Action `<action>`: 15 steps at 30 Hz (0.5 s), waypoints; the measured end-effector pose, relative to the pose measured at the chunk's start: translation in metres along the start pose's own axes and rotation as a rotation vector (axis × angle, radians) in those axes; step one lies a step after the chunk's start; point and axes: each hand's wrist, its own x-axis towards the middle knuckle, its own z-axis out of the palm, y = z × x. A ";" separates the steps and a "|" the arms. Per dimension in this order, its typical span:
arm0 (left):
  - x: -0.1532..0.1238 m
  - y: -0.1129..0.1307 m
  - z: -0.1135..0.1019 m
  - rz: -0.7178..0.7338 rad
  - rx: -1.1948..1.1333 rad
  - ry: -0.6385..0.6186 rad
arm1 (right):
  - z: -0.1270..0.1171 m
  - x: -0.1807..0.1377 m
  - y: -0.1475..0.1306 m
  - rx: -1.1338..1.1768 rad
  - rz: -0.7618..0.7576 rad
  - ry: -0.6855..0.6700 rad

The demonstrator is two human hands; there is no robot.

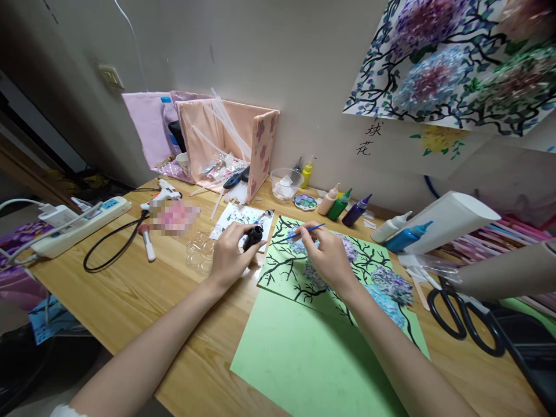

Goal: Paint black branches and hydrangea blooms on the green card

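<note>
My left hand (232, 253) is closed around a small black paint bottle (253, 236), its mouth tilted to the right above the table. A thin blue paintbrush (315, 226) is pinched in my right hand (329, 260), its tip pointing left over the painting. Under the right hand lies the green sheet with painted black branches (282, 267) and raised blue and purple flower clusters (392, 285). A plain green sheet (299, 353) extends below it, towards me. Beside my left hand is a paint-marked white sheet (230, 215).
Paint bottles (339, 204) stand behind the painting, near a clear plastic bowl (286, 183). To the right lie black-handled scissors (464, 315) and a white paper roll (456, 220). At left are a glue gun (163, 194) and a power strip (82, 229). A pink fabric box (263, 145) stands by the wall.
</note>
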 end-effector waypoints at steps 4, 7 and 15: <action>0.000 0.000 0.000 -0.012 0.005 -0.010 | -0.003 0.000 -0.001 0.001 -0.021 0.045; 0.000 0.000 -0.001 -0.019 0.001 -0.017 | -0.001 0.001 0.001 -0.008 -0.018 0.031; 0.001 0.001 -0.001 -0.031 -0.014 -0.023 | 0.003 -0.001 0.000 -0.009 -0.050 -0.035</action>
